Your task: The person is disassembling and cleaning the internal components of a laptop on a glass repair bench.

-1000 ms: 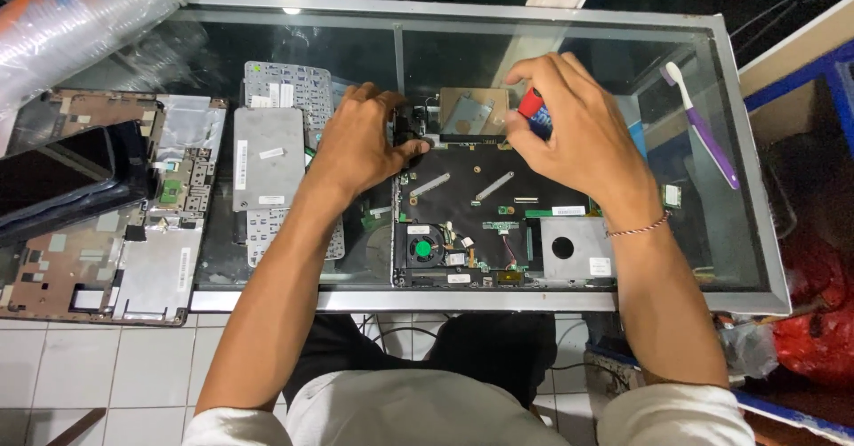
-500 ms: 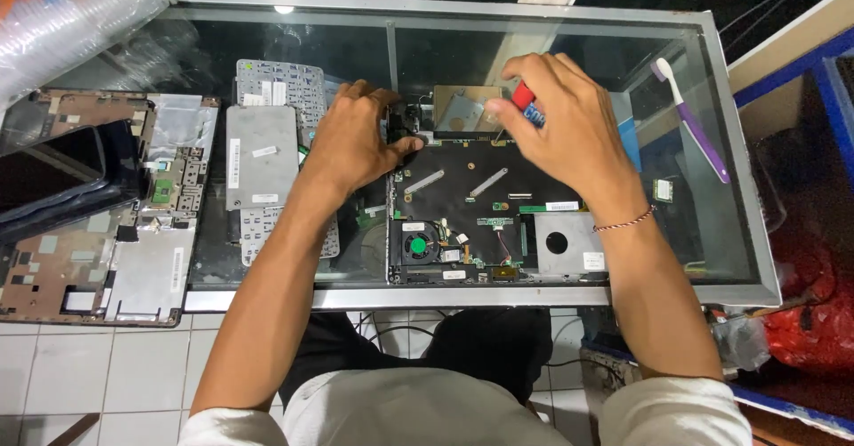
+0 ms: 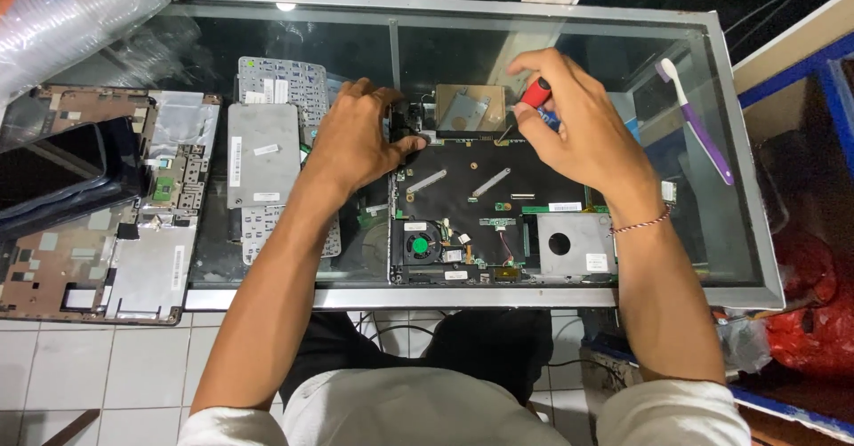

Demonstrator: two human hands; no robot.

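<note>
Glass table (image 3: 294, 19): fingers (image 3: 534, 121) pinch screwdriver (image 3: 535, 93)

So label-wise: there's a small white rectangular sticker (image 3: 266, 150) stuck at a slight tilt on the flat grey metal plate (image 3: 262, 154), plus a long narrow white strip label (image 3: 235, 161) running down that plate's left edge. The open black laptop base (image 3: 498, 206) has a white rectangular label (image 3: 565, 207) near its middle right and a tiny white one (image 3: 594, 262) on the silver metal bracket with a round hole (image 3: 574, 246). Top left, a crinkly clear plastic bag with an orange stripe (image 3: 76, 10). A dark glossy screen panel (image 3: 62, 175) lies far left, switched off.
</note>
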